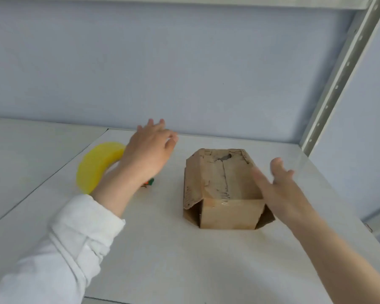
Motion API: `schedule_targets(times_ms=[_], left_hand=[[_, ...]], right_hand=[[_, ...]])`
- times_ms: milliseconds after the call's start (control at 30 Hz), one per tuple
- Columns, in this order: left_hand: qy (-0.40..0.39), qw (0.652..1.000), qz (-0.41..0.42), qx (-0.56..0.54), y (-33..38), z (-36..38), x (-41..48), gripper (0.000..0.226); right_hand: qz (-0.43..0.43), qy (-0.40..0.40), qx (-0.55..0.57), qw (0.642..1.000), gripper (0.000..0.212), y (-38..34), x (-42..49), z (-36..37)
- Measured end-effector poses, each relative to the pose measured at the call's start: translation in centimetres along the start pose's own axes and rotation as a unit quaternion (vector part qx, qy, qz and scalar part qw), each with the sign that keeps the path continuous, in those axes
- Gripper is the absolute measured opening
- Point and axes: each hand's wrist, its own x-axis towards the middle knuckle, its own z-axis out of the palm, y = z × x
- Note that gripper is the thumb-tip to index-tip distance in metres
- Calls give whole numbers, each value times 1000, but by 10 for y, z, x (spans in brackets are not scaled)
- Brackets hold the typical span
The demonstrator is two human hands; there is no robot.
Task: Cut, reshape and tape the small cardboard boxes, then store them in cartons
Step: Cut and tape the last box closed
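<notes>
The left hand [148, 150] is held open above the bench [184, 260], its fingers [161, 123] straight and loosely spread, with nothing held. A yellow rounded object [97, 165] is seen just left of these fingers, partly hidden by the wrist. A small orange and green item [149, 182] is glimpsed beneath that wrist; what it is cannot be told.

The cardboard box [222, 185] is set on the bench between the two hands, apart from the left fingers. Its long axis is pointed away from the person toward the wall [184, 73], and its near end flaps are partly unfolded.

The right hand [281, 189] is spread open at the box's upper right edge, with nothing gripped; contact cannot be confirmed. Bare bench is seen nearer than the box, and a metal upright [342, 69] is seen beyond the right fingers, at the bench's far right corner.
</notes>
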Motion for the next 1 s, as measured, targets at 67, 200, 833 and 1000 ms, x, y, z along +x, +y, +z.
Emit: schedule_targets(times_ms=[67, 200, 833, 1000], left_hand=[[-26, 997, -40, 66, -32, -14, 1, 41], [-24, 997, 12, 70, -78, -23, -18, 32], [-74, 855, -105, -503, -195, -60, -97, 38], [-56, 852, -103, -510, -183, -59, -87, 10]], right_hand=[[-75, 78, 1, 994, 63, -21, -10, 0], [-157, 65, 29, 985, 50, -74, -32, 35], [-180, -71, 137, 971, 24, -188, -38, 202], [-226, 15, 127, 966, 31, -186, -41, 210]])
